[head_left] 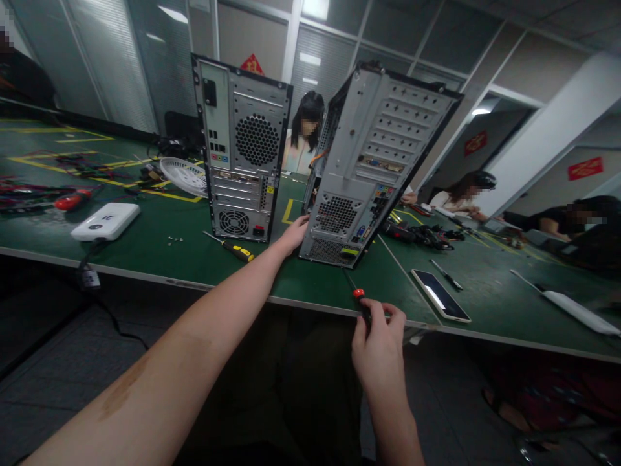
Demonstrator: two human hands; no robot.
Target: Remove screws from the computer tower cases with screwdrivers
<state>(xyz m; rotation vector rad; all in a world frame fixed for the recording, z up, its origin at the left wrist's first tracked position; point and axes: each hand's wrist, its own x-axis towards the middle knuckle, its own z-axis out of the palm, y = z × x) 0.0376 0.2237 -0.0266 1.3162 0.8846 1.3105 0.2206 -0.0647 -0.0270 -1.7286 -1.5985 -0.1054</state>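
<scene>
Gripping a screwdriver at the front edge of the desk, the right hand is near the already opened tower standing just behind, rear ports still fitted, while the left hand is at its lower side, grip hidden.

The room is dim. Pale lamp glints show in the glass beyond the far edge of the table; a white streak crosses the phone near the front edge. Shadow darkens the floor below. The right side looks stretched; blocky patches mask people.
</scene>
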